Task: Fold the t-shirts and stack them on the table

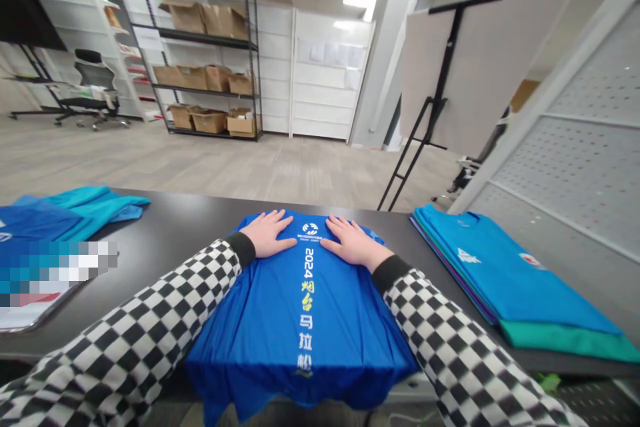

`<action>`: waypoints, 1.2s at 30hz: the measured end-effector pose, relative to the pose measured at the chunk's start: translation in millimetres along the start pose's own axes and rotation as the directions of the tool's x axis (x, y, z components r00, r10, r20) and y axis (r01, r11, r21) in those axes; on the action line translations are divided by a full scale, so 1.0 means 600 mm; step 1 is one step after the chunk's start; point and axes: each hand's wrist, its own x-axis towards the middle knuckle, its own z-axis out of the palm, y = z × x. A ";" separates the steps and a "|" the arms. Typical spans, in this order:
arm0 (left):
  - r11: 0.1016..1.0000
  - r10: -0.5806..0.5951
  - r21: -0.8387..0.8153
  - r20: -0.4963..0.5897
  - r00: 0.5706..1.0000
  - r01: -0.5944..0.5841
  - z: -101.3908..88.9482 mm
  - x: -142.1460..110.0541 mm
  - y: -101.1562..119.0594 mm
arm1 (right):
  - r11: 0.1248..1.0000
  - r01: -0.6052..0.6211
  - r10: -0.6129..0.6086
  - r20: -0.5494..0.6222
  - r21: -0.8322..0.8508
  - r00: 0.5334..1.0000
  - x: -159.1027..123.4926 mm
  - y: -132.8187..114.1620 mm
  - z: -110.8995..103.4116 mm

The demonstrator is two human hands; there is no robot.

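A blue T-shirt [280,300] with white and yellow printing down its middle lies spread on the dark table [165,227]. Its lower end hangs over the near table edge. My left hand [269,235] rests flat on the upper left of the shirt, fingers spread. On the upper right, my right hand [354,241] lies flat too, fingers apart. The white logo sits between both hands. Neither hand grips the cloth.
A stack of folded shirts [505,267], blue on top and green below, lies at the right. Loose blue and teal clothes [95,210] lie at the left, beside a partly blurred flat package [50,310]. Beyond the table stand a board on an easel [480,67] and a shelf with cardboard boxes [207,117].
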 end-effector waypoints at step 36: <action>0.979 0.102 -0.172 -0.025 0.994 -0.105 -0.086 -0.076 -0.124 | 0.927 -0.163 0.204 -0.090 0.336 0.975 -0.111 0.180 -0.088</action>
